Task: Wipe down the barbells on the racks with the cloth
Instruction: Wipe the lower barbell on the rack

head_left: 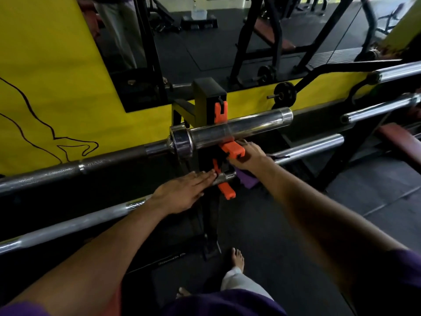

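Two hands at black rack upright. Left hand flat, fingers straight, fingertips touching lower barbell beside lower orange hook. Right hand reaches under upper barbell, fingers curled around purple cloth, which hangs below palm against lower bar's sleeve. Upper barbell rests on upper orange hook. More chrome bars to right. Yellow wall and mirror behind.

Both arms extended; left grip flat, right grip curled.
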The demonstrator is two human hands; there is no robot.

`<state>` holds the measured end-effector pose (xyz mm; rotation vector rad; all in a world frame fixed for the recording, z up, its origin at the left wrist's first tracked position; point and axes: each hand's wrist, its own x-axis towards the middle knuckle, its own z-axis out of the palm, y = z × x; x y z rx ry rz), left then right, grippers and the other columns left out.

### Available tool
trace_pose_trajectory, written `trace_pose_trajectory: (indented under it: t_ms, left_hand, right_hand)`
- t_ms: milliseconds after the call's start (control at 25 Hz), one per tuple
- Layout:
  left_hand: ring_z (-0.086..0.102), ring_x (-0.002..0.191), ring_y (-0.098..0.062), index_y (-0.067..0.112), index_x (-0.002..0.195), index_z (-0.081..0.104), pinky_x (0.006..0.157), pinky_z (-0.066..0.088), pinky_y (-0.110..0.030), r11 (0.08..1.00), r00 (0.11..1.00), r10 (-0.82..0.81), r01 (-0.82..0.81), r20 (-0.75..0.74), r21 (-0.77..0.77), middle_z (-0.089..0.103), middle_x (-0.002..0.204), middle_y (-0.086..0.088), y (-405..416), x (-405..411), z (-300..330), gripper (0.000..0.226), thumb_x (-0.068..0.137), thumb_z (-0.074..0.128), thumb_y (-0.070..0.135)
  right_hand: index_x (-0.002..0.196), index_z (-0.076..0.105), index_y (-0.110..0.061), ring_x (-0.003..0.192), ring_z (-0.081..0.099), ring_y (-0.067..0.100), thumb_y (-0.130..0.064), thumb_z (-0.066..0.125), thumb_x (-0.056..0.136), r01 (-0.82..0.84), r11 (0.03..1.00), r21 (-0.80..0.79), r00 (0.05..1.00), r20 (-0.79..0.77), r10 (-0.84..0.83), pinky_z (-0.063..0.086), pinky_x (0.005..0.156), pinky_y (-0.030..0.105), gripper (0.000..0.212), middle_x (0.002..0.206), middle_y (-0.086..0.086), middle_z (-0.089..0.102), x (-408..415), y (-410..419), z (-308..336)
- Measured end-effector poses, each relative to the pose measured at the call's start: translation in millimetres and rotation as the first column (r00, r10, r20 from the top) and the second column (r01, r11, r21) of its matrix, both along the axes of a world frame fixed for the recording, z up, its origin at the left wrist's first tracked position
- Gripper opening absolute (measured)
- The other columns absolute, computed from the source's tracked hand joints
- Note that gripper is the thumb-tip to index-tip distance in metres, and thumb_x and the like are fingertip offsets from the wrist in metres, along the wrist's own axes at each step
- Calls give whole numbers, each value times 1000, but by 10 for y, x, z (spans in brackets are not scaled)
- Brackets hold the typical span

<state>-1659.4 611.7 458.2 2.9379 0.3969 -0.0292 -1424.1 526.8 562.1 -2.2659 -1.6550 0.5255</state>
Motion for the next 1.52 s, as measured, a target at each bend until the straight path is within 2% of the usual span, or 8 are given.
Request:
trace_pose_trajectory:
  t_ms: [200, 520, 600, 720, 800, 920, 1200, 1520]
  left_hand:
    - [-3, 154, -10, 24, 160, -8, 117, -14, -18, 1000, 1000, -4, 4, 17, -14, -12, 164, 9, -2, -13, 12, 70, 107, 37, 18]
    - [-11, 153, -11, 16, 161, -8, 123, -8, -26, 996, 996, -80, 81, -47, 21, -15, 166, 1, 36, 14, 3, 74, 102, 35, 2]
    - [-10, 154, -11, 15, 161, -7, 123, -8, -25, 996, 995, -83, 84, -54, 26, -15, 167, 0, 33, 4, -24, 73, 103, 33, 1]
    - [-9, 155, -9, 20, 161, -8, 125, -3, -26, 997, 996, -68, 66, -63, -33, -13, 168, 3, 82, 11, -63, 74, 104, 35, 2]
    - [-7, 155, -7, 25, 159, -14, 126, 2, -27, 997, 996, -63, 60, -62, -54, -14, 168, 6, 81, 7, -80, 77, 105, 36, 5]
    - [-2, 155, -8, 33, 154, -28, 125, 1, -26, 997, 997, -59, 56, -56, -53, -14, 168, 7, 93, 3, -108, 89, 106, 41, 7]
    - [7, 156, -12, 23, 159, -15, 125, 3, -28, 997, 997, -74, 74, -19, -1, -3, 170, 0, 91, -3, -143, 83, 105, 45, 6]
    - [1, 155, -7, 24, 159, -9, 126, 3, -26, 998, 998, -50, 48, -44, -40, -5, 169, 5, 92, 4, -151, 65, 110, 33, 18]
  right_hand:
    - [129, 53, -11, 84, 63, 38, -16, 70, 86, 68, 979, 193, 986, 137, -96, 41, 62, 36, 46, 119, 12, 47, -123, -394, -469]
    - [112, 58, -30, 91, 62, 2, -14, 73, 89, 382, 884, 271, 887, -376, -268, 52, 71, 24, 32, 106, -15, 62, -184, -1120, -1218]
    - [110, 66, -30, 100, 70, 15, -27, 71, 92, 657, 753, 35, 537, -722, -436, 57, 81, 34, 20, 104, -6, 74, -123, -1126, -1366]
    - [118, 68, -16, 90, 75, 26, -40, 53, 100, 726, 531, -437, -351, -899, -262, 54, 83, 39, 34, 99, 9, 78, -72, -831, -1297]
    - [113, 69, -16, 86, 75, 25, -48, 40, 101, 723, 523, -451, -479, -873, -92, 53, 85, 39, 44, 99, 9, 77, -16, -506, -1214]
    - [97, 72, -14, 80, 73, 28, -59, 29, 97, 714, 463, -525, -546, -832, -102, 55, 78, 38, 62, 92, 10, 74, -21, -66, -1212]
    - [75, 78, -23, 75, 70, 18, -36, 39, 100, 688, 644, -335, -379, -922, -74, 56, 63, 26, 48, 84, 0, 74, 106, 66, -1257]
    - [92, 69, -16, 89, 68, 28, -39, 43, 93, 584, 661, -471, -366, -880, -303, 54, 83, 39, 35, 97, 12, 69, -141, -505, -1269]
